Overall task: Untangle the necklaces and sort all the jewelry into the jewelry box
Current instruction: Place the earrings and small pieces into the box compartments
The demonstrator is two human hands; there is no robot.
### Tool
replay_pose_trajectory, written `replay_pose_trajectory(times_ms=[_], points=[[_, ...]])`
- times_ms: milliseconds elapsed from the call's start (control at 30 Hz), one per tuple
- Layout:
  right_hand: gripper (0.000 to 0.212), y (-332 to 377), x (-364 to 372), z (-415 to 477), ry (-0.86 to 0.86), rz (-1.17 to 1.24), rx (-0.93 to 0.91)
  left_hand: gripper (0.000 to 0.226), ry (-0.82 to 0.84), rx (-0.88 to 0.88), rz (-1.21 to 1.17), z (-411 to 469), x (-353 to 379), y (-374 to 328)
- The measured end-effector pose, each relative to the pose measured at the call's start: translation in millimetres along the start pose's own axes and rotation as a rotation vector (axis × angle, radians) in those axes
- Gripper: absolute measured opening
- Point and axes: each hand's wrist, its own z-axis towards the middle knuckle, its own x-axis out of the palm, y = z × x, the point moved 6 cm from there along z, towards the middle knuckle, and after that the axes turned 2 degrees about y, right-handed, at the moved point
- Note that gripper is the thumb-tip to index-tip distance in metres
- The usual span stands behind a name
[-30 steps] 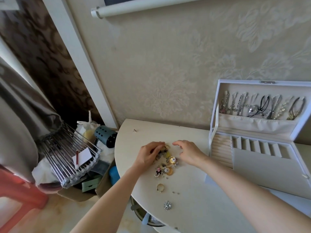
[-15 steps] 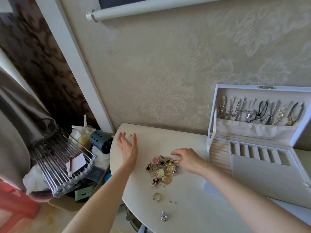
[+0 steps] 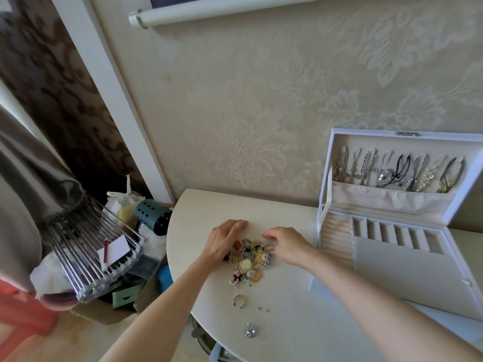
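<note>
A small heap of colourful jewelry [image 3: 248, 259] lies on the cream table [image 3: 300, 317]. My left hand [image 3: 222, 241] rests on the heap's left side, fingers together and curved over it. My right hand [image 3: 286, 244] touches the heap's right side with bent fingers. Whether either hand grips a piece is hidden. A gold ring [image 3: 238, 300] and a silver flower piece [image 3: 250, 330] lie apart, nearer to me. The white jewelry box [image 3: 392, 246] stands open at the right, several necklaces [image 3: 397, 173] hanging in its lid.
Left of the table's rounded edge sits a cardboard box with a metal rack [image 3: 86, 246], a dark blue perforated holder [image 3: 154, 216] and a white bag. The wall runs directly behind the table. Tiny loose bits [image 3: 264, 308] lie near the ring.
My left hand came back from the table's far left corner to the heap's left side. The right hand stayed at the heap's right edge.
</note>
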Motion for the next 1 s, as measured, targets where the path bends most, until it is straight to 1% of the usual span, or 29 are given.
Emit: replay_pose_trajectory(times_ms=[33, 133, 233, 300, 367, 467, 533, 600, 667, 733, 800, 867, 900, 933, 1000], points=[[0.054, 1.2, -0.7, -0.8, -0.001, -0.008, 0.0, 0.075, 0.038, 0.03, -0.004, -8.2, 8.0, -6.3], [0.048, 7.1, -2.9, -5.1, 0.009, -0.04, -0.008, 0.064, 0.094, 0.079, -0.023, -29.1, 26.2, -18.8], [0.052, 9.8, -4.9, -10.0, 0.041, -0.071, 0.001, 0.055, 0.13, 0.072, -0.044, -40.7, 40.0, -24.5], [0.049, 10.4, -7.9, -13.4, 0.056, -0.11, 0.005, 0.049, 0.147, 0.048, -0.069, -45.0, 46.6, -27.3], [0.043, 11.4, -13.0, -18.8, 0.085, -0.143, -0.001, 0.051, 0.167, -0.001, -0.123, -47.9, 50.2, -27.8], [0.044, 11.1, -17.1, -29.1, 0.149, -0.155, 0.0, 0.051, 0.219, -0.06, -0.297, -53.2, 53.1, -31.5], [0.047, 10.9, -17.3, -34.6, 0.173, -0.179, -0.002, 0.05, 0.181, -0.057, -0.425, -58.5, 48.0, -36.9], [0.048, 9.6, -14.3, -37.7, 0.204, -0.188, 0.007, 0.061, 0.109, -0.029, -0.44, -67.1, 39.2, -37.2], [0.049, 8.5, -11.1, -38.4, 0.23, -0.202, 0.007, 0.086, 0.117, -0.033, -0.369, -78.6, 33.6, -30.6], [0.053, 8.7, -8.1, -38.9, 0.238, -0.219, 0.001, 0.115, 0.207, -0.028, -0.26, -90.1, 31.1, -20.6], [0.057, 11.0, -5.9, -39.4, 0.233, -0.251, -0.023, 0.133, 0.339, 0.001, -0.122, -101.3, 28.8, -15.8], [0.067, 12.5, -2.5, -40.4, 0.241, -0.275, -0.041, 0.135, 0.471, 0.039, 0.032, -114.8, 31.2, -15.6], [0.072, 12.5, -0.4, -40.7, 0.247, -0.287, -0.046, 0.134, 0.508, 0.06, 0.117, -121.5, 33.3, -17.0], [0.075, 12.6, 1.4, -41.1, 0.252, -0.303, -0.051, 0.135, 0.514, 0.077, 0.203, -126.4, 35.7, -18.7], [0.078, 12.5, 4.7, -41.3, 0.251, -0.334, -0.062, 0.134, 0.436, 0.103, 0.328, -127.9, 39.8, -21.1]])
